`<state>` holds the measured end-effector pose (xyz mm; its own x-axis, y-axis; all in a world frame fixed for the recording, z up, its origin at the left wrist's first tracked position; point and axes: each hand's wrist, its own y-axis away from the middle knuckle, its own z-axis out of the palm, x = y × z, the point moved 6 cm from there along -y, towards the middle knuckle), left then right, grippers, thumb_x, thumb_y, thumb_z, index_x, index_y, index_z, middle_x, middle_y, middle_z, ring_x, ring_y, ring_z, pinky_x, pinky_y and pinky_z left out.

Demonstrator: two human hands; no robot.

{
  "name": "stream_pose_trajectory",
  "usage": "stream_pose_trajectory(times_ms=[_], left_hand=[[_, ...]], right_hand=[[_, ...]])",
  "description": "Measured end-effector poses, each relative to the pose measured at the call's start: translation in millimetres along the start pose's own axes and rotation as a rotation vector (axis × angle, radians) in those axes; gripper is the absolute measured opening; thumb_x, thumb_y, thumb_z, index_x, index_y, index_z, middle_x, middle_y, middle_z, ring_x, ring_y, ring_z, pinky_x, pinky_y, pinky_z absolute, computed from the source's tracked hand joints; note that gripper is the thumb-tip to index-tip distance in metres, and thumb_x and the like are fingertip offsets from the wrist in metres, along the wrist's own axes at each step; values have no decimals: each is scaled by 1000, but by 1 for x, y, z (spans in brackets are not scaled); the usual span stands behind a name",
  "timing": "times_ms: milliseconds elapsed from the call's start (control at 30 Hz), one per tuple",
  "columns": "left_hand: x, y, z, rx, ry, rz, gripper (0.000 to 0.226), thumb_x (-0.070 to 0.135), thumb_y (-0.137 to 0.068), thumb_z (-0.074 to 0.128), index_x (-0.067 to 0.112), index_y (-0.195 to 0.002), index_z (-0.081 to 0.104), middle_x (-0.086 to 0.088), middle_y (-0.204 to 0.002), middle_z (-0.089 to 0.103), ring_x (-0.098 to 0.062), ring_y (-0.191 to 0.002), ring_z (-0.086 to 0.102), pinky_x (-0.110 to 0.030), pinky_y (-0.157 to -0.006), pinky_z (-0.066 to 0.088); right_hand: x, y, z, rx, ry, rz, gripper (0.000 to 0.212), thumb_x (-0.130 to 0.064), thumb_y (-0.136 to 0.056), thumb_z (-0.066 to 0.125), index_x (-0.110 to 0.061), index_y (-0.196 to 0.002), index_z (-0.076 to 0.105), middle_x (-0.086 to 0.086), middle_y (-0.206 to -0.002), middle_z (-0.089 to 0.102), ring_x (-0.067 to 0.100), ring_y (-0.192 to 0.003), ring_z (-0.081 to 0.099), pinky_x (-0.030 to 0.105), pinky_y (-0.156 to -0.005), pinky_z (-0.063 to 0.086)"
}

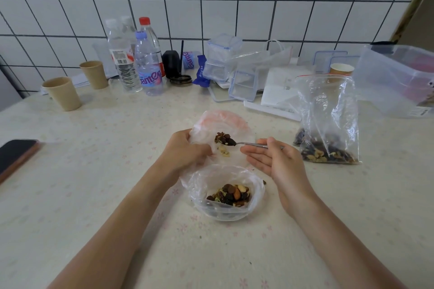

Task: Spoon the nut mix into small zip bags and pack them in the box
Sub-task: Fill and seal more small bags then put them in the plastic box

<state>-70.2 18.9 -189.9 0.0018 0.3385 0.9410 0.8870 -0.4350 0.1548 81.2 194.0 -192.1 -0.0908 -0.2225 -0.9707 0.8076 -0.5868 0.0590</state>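
Note:
My left hand [185, 151] grips the edge of a small clear zip bag [225, 124] and holds its mouth open; a few nuts lie inside it. My right hand [272, 157] pinches the handle of a metal spoon [249, 144]. The spoon's bowl, heaped with nut mix [224, 139], sits inside the bag's mouth. Just below, a clear bowl lined with a plastic bag [199, 185] holds more nut mix [231, 193]. A larger zip bag [328, 110] with nut mix at its bottom stands to the right. Clear lidded boxes [223, 58] are at the back.
Two paper cups [63, 92] and several water bottles [148, 63] stand at the back left. A phone [14, 155] lies at the left edge. A white flat box [279, 87], a big clear bag [399, 77] and another paper cup [341, 69] are at the back right.

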Motion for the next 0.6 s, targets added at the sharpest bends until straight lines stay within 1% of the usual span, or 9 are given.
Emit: stream_pose_trajectory(times_ms=[67,133,200,233,300,400,500,567,600], left_hand=[[0,-1,0,-13,12,13,30,14,-72,83,23,-98,70,3,-77,78,-19,-64,76,-26,-51,58],[3,-4,-3,-6,-11,46,37,21,-73,88,29,-103,68,5,-86,79,-13,-70,77,-24,-55,59],[6,-5,-5,-8,-26,69,47,32,-73,91,31,-111,65,8,-100,76,-9,-79,76,-25,-65,60],[5,-5,-6,-7,-33,75,53,38,-73,91,32,-117,62,9,-107,73,-10,-86,75,-27,-72,60],[10,-2,-9,7,-72,100,67,48,-72,90,33,-128,57,12,-120,64,-10,-105,66,-29,-86,53],[15,4,-21,101,-127,157,75,53,-75,86,28,-139,54,14,-132,55,-8,-121,50,-29,-95,42],[27,22,-34,234,-173,260,68,50,-81,82,26,-139,56,12,-137,55,-7,-128,49,-33,-102,45],[36,40,-40,288,-200,331,53,46,-84,80,27,-130,62,13,-130,60,-6,-124,54,-32,-98,49],[39,48,-42,289,-214,355,44,45,-85,79,28,-124,66,16,-122,64,-4,-116,59,-29,-92,51]], right_hand=[[-2,1,0,2,10,-21,35,-28,-112,39,-3,-113,64,10,-98,81,22,-99,78,27,-84,62],[-7,1,-1,10,25,-60,35,-29,-112,39,-3,-113,63,11,-97,81,22,-98,78,26,-83,62],[-12,1,-3,20,38,-87,35,-29,-112,39,-3,-111,63,11,-96,81,22,-97,78,28,-82,63],[-13,1,-4,26,41,-92,35,-28,-112,40,-3,-110,64,12,-95,80,23,-96,78,30,-82,63],[-20,3,-7,41,24,-104,35,-28,-112,40,-3,-108,64,13,-93,80,24,-95,78,32,-80,64],[-29,6,-8,37,4,-116,35,-27,-112,41,-1,-106,64,15,-92,80,26,-94,78,32,-78,64],[-41,17,-11,32,-2,-145,34,-24,-112,41,1,-105,64,17,-92,80,28,-93,78,34,-78,65],[-50,28,-13,28,-2,-169,34,-24,-112,41,0,-105,64,17,-92,80,28,-94,78,36,-81,64],[-55,34,-14,24,-6,-181,34,-23,-112,40,0,-105,64,18,-92,79,29,-94,78,36,-81,64]])
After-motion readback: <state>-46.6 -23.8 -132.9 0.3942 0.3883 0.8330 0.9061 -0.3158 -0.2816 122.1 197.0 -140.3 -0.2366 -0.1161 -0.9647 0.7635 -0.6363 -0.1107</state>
